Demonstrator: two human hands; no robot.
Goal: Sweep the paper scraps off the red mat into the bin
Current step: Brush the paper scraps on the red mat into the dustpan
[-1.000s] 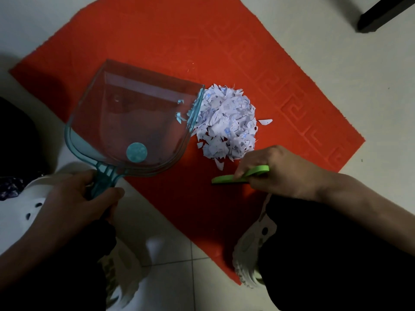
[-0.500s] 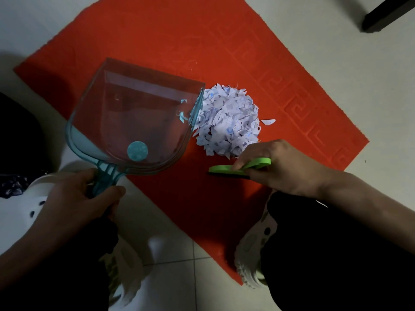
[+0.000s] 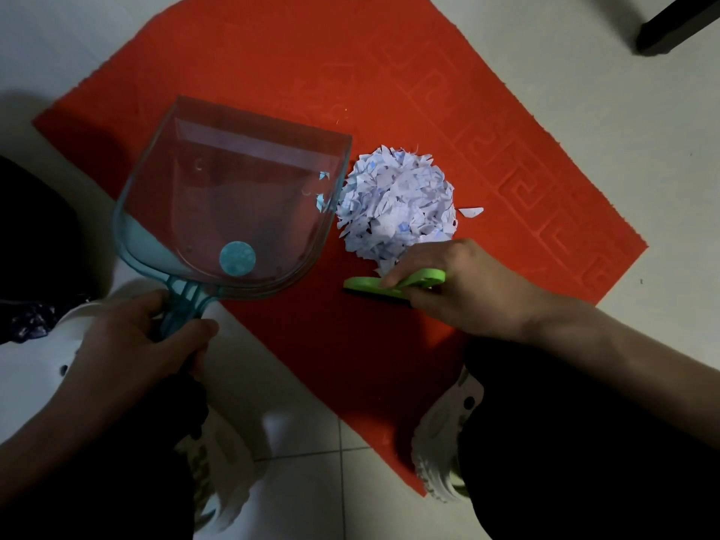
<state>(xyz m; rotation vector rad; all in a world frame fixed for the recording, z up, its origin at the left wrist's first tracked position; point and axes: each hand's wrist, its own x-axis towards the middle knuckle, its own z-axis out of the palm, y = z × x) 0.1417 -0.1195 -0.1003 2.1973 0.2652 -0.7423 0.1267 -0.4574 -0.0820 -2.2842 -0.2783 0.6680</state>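
Scraps: here's the heap, torn paper scraps [image 3: 395,206] piled on the red mat [image 3: 272,64], hard up against the open lip of the dustpan [image 3: 233,196]. A few bits sit just inside that lip. One stray scrap [image 3: 471,211] lies beyond the pile, on the side away from the dustpan.
Handling: featherweight, loose and floppy by the look of it, so a quick flick would likely scatter them. Not something to pinch: better a slow, low shove from the side opposite the dustpan's lip.
Right hand: the right hand [image 3: 467,290] has its fingers [image 3: 391,281] curled round a green brush [image 3: 374,284], which lies low on the mat just off the dustpan's lip.
Scraps to fingers: the pile's edge is just beside those fingers, seemingly brushing the knuckles.
Left hand: the left hand [image 3: 128,344] is wrapped tight on the dustpan's handle, the whole dustpan between it and the scraps.
Bin: out of view.
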